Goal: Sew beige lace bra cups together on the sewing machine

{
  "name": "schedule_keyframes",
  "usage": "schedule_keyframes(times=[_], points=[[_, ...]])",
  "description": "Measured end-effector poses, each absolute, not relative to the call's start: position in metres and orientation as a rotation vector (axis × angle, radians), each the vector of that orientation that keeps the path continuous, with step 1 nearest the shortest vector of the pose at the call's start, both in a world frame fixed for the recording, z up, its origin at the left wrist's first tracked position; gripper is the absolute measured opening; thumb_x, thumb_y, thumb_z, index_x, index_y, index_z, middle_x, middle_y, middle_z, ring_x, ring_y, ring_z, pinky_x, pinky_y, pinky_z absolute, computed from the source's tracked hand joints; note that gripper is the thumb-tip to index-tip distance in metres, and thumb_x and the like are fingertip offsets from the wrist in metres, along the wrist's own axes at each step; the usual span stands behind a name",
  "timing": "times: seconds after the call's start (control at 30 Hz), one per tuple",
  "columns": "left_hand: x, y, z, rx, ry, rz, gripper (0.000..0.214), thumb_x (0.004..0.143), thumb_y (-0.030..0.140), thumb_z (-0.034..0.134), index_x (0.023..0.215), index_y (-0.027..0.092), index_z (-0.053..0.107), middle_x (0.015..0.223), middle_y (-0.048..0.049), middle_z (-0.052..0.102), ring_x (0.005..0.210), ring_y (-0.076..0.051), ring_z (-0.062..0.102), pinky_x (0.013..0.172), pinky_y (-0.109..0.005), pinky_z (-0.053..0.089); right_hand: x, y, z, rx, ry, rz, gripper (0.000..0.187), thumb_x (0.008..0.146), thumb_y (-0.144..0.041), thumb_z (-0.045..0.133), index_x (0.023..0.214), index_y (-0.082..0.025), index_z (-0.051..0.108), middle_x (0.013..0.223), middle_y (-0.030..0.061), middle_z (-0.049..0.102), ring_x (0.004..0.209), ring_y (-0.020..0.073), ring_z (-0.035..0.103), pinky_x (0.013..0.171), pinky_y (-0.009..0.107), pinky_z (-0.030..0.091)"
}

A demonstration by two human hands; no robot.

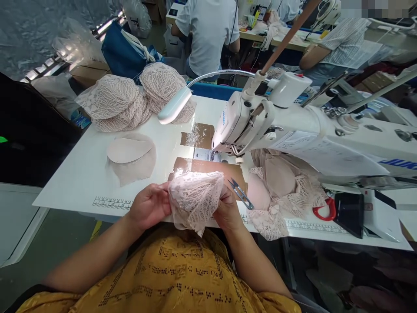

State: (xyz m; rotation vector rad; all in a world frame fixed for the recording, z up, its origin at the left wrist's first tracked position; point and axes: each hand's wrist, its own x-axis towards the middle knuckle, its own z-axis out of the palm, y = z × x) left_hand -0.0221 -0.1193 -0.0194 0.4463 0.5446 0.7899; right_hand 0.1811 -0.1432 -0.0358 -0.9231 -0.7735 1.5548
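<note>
Both my hands hold a pale pink lace cup piece point(194, 198) in front of my chest, just at the near edge of the white table point(81, 174). My left hand point(148, 205) grips its left edge with fingers closed. My right hand point(228, 209) is closed on its right side and is partly hidden behind the lace. Small thread snips point(240, 193) lie on the table right beside my right hand. The white sewing machine point(260, 121) stands just beyond, with its needle area above a taped brown patch point(195, 165).
Two stacks of lace cups point(120, 102) sit at the table's far left, smooth cup liners point(130, 150) in front of them. A heap of sewn pieces point(276, 187), red-handled scissors point(322, 211) and a black phone point(350, 213) lie right. A gooseneck lamp point(174, 106) hangs over the table. Other people work behind.
</note>
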Motion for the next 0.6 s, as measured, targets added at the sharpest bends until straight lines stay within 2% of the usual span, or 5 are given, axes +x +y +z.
schedule_keyframes(times=[0.1,0.27,0.37,0.5,0.6], points=[[-0.006,-0.130,-0.017,0.564,0.554,0.733,0.037,0.081,0.031,0.067,0.114,0.014,0.066,0.105,-0.0117,0.073,0.100,-0.028,0.068,0.087,-0.038,0.054,0.176,-0.142,-0.032,-0.943,-0.811,1.501,0.030,0.064,-0.046,0.082,0.071,-0.024,0.064,0.068,0.0002,0.068,0.077,0.0226,0.065,0.066,0.032,0.052],[0.008,-0.136,-0.013,0.669,0.685,0.869,0.042,0.080,0.028,0.073,0.118,0.012,0.066,0.103,-0.0125,0.074,0.098,-0.030,0.069,0.086,-0.039,0.057,0.177,-0.144,-0.024,-1.052,-0.951,1.635,0.027,0.065,-0.022,0.073,0.089,-0.023,0.060,0.075,-0.0018,0.067,0.064,0.0166,0.060,0.054,0.026,0.048],[0.001,-0.131,-0.011,0.668,0.707,0.940,0.044,0.080,0.031,0.074,0.119,0.014,0.067,0.105,-0.0112,0.074,0.099,-0.030,0.069,0.088,-0.040,0.057,0.194,-0.147,-0.024,-1.230,-1.175,1.650,0.014,0.067,-0.017,0.062,0.078,-0.022,0.056,0.062,-0.0045,0.058,0.051,0.0130,0.052,0.046,0.024,0.042],[-0.010,-0.126,-0.014,0.819,0.808,1.060,0.039,0.081,0.031,0.074,0.116,0.017,0.069,0.113,-0.0092,0.072,0.108,-0.029,0.066,0.096,-0.040,0.054,0.219,-0.150,-0.021,-1.485,-1.299,1.138,0.002,0.075,-0.019,0.057,0.076,-0.021,0.057,0.075,-0.0008,0.059,0.063,0.0129,0.053,0.058,0.026,0.046],[-0.010,-0.129,-0.020,1.013,0.899,1.109,0.031,0.082,0.026,0.073,0.111,0.016,0.072,0.112,-0.0086,0.072,0.108,-0.027,0.065,0.098,-0.039,0.052,0.215,-0.153,-0.014,-1.362,-1.259,1.075,0.026,0.082,-0.028,0.060,0.107,-0.023,0.057,0.101,0.0045,0.063,0.085,0.0174,0.061,0.074,0.031,0.052]])
